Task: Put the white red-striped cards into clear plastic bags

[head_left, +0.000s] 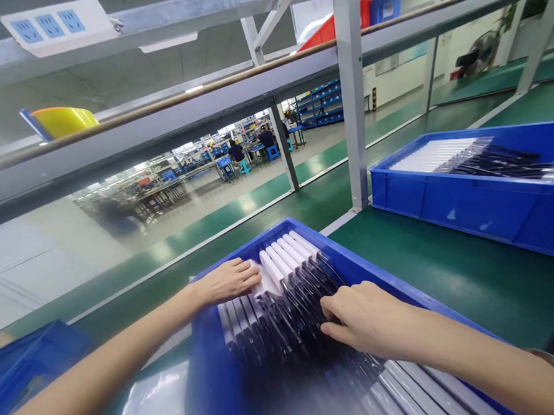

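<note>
A blue plastic bin [375, 275] in front of me holds rows of slim white rectangular pieces [289, 252] with black cables [306, 309] trailing from them. My left hand [232, 279] lies over the left side of the bin, fingers together and bent over a white rectangular piece [267, 286] that leans out of line with its row. Among the cables, my right hand [359, 315] is closed, thumb and fingers curled together; whatever is between its fingertips is hidden. Glossy white strips [410, 390] lie below my right forearm. The bin's near part is blurred.
Another blue bin [464, 205] with similar pieces stands on the green surface [430, 248] at right. A white upright post [352, 102] rises behind my bin, under a shelf rail [159, 114]. Clear plastic bags [150, 403] and a blue container [37, 366] are at left.
</note>
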{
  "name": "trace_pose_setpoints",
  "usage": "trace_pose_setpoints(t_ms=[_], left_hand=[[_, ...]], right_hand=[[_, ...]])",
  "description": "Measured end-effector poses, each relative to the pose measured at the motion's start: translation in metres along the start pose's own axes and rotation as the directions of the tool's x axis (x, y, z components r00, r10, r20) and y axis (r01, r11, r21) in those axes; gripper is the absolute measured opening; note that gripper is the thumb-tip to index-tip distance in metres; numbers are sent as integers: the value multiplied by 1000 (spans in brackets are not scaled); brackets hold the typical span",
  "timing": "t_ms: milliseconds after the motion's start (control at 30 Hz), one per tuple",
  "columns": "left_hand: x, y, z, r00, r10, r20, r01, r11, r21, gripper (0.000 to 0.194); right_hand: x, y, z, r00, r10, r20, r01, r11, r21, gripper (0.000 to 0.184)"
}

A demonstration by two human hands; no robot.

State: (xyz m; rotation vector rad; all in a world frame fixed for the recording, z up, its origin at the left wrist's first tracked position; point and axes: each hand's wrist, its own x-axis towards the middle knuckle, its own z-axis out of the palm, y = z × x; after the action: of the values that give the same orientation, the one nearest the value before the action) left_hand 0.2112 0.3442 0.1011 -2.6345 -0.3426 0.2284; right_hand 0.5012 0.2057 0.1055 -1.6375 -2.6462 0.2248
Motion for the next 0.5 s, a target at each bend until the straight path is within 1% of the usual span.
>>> trace_pose_setpoints(t_ms=[67, 133, 233, 300, 367, 433, 500], left_hand=[[8, 0, -1, 998, -57, -3, 57, 998, -4, 20], [9, 0, 1, 997, -80, 7, 80, 997, -20, 18], [-2, 4, 7, 995, -100, 29, 102, 992, -69, 13], [-12, 8, 11, 991, -125, 39, 128, 985, -115, 14], [-17, 13, 14, 989, -144, 43, 149, 974, -169, 14], [-13, 17, 17, 984, -176, 34, 179, 959, -221, 16], [-3, 19, 18, 972, -232, 26, 230, 937, -261, 16]], right_hand=[[1, 5, 2, 1000, -3, -31, 4, 1000, 12, 20], [2, 9, 4, 998, -8, -60, 9, 1000, 26, 22], [8, 15, 7, 992, -8, -122, 14, 999, 48, 25], [12, 16, 9, 986, -3, -166, 12, 999, 53, 27], [17, 14, 13, 978, -3, -206, 10, 999, 36, 29], [22, 9, 17, 970, -11, -241, 12, 1000, 4, 32], [26, 5, 19, 964, -32, -264, 25, 999, -28, 34]])
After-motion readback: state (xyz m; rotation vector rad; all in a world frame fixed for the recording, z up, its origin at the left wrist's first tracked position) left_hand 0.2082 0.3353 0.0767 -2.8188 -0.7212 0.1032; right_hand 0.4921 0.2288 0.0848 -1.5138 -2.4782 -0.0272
